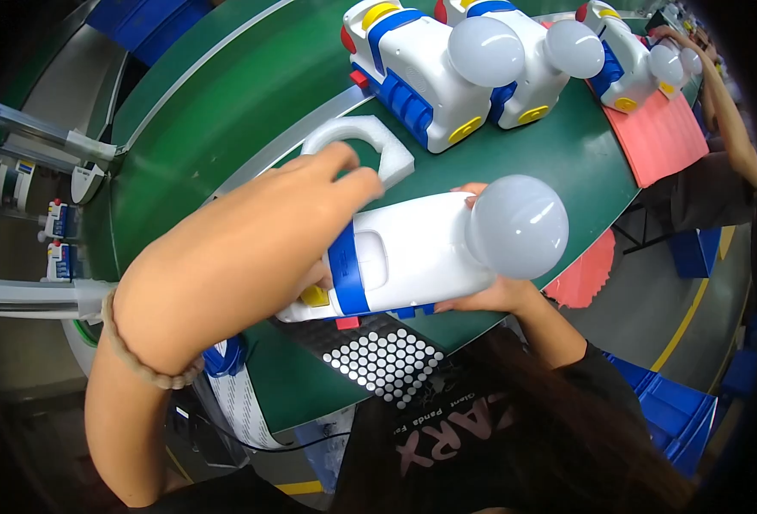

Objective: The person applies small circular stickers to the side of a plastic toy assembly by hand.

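A white toy (421,248) with a blue band, yellow and red parts and a large round milky dome (520,227) lies on its side across my two hands. My right hand (490,295) grips it from beneath near the dome, with fingertips showing on the far side. My left hand (323,193) is bent over the other end, fingers curled, a fingertip against the toy by its yellow part (314,295). The left palm and most fingertips are hidden. Just beyond this hand is a curved white foam piece (370,133).
Similar domed toys (412,81) stand at the back of the green table (447,176). Pink sheets (657,137) lie at the right, near another person's arm (730,128). A black sheet of white round pads (382,364) and a printed white strip (241,398) are at the near edge.
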`<action>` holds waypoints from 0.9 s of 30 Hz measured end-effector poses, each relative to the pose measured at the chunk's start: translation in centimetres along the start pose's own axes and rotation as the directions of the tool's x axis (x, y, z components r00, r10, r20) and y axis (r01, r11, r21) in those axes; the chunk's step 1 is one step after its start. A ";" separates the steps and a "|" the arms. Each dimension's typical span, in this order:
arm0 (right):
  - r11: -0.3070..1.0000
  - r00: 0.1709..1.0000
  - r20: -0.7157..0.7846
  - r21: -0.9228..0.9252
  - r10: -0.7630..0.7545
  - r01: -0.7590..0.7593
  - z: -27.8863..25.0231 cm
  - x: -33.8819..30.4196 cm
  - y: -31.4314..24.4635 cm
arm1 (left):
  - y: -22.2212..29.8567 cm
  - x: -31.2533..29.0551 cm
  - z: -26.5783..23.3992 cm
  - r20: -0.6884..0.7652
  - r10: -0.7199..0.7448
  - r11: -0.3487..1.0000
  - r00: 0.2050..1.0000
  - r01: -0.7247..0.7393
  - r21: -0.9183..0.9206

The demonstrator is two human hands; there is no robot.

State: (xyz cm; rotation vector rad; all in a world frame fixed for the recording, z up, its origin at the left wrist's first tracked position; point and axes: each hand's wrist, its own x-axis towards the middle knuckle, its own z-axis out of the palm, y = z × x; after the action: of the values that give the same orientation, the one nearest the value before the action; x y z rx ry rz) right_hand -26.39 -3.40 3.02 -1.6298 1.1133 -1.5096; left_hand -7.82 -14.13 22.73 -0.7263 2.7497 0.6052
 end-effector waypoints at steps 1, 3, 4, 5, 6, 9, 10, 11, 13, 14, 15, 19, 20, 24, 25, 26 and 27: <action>1.000 1.000 0.016 0.006 0.007 -0.007 0.1 0.0 0.0 | -0.2 -0.9 0.1 -0.028 -0.025 1.000 0.999 0.025 0.012; 1.000 0.999 0.031 0.003 0.014 -0.014 0.2 0.0 0.2 | -0.3 -2.4 0.5 -0.081 -0.071 0.997 0.994 0.074 0.031; 1.000 0.999 0.042 -0.002 0.022 -0.022 0.2 0.0 0.3 | 0.0 -3.0 0.9 -0.079 -0.072 0.997 0.994 0.074 0.027; 1.000 0.999 0.041 -0.003 0.024 -0.024 0.2 0.0 0.2 | 0.5 -3.8 1.2 -0.087 -0.114 0.979 0.990 0.126 0.157; 0.999 0.998 0.052 0.020 0.042 -0.043 0.1 0.1 0.2 | 0.9 -4.5 1.7 -0.101 -0.153 0.943 0.983 0.176 0.284; 0.993 0.995 0.058 0.077 0.082 -0.086 0.3 0.3 -0.3 | 3.2 -5.5 3.9 -0.153 -0.270 0.888 0.951 0.307 0.342; 0.988 0.993 0.052 0.104 0.105 -0.110 0.4 0.4 -0.4 | 3.7 -5.5 4.4 -0.166 -0.289 0.894 0.943 0.328 0.307; 0.989 0.993 0.050 0.099 0.109 -0.113 0.4 0.5 -0.4 | 3.7 -5.2 5.1 -0.183 -0.255 0.910 0.949 0.300 0.287; 0.983 0.992 0.020 0.139 0.121 -0.123 0.4 0.7 -0.4 | 3.2 -4.9 6.3 -0.197 -0.222 0.927 0.955 0.269 0.261; 0.983 0.993 0.020 0.138 0.119 -0.121 0.4 0.7 -0.3 | 2.8 -4.7 6.8 -0.198 -0.221 0.927 0.955 0.269 0.262; 0.984 0.993 0.028 0.137 0.116 -0.119 0.5 0.6 0.0 | 2.2 -4.6 7.4 -0.257 -0.218 0.942 0.941 0.272 0.196; 0.996 0.995 0.070 0.049 0.077 -0.081 0.5 0.7 0.0 | -0.4 -4.0 7.9 -0.383 -0.169 0.978 0.908 0.202 0.046; 0.996 0.995 0.067 0.050 0.072 -0.075 0.3 0.9 0.0 | -1.0 -3.9 7.9 -0.405 -0.158 0.986 0.901 0.168 -0.010; 0.960 0.980 0.168 -0.238 -0.110 0.149 -0.5 1.5 -0.2 | -1.8 -3.4 7.1 -0.337 -0.125 0.989 0.933 0.091 -0.115; 0.968 0.975 0.210 -0.223 -0.069 0.117 -0.9 1.5 -0.2 | -2.0 -2.8 7.0 -0.326 -0.094 0.990 0.941 0.055 -0.127; 0.961 0.977 0.203 -0.253 -0.062 0.114 -1.0 1.3 0.3 | -2.0 -2.4 7.2 -0.326 -0.084 0.994 0.942 0.058 -0.089; 0.973 0.972 0.214 -0.184 -0.097 0.137 -1.1 1.1 1.3 | -1.2 -2.3 6.6 -0.294 -0.109 0.992 0.950 0.084 -0.097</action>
State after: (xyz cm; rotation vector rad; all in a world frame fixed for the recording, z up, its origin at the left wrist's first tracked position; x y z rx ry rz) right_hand -27.73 -4.89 2.49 -1.9692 1.0967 -1.3003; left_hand -4.47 -11.17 17.19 -1.0444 2.9518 0.6384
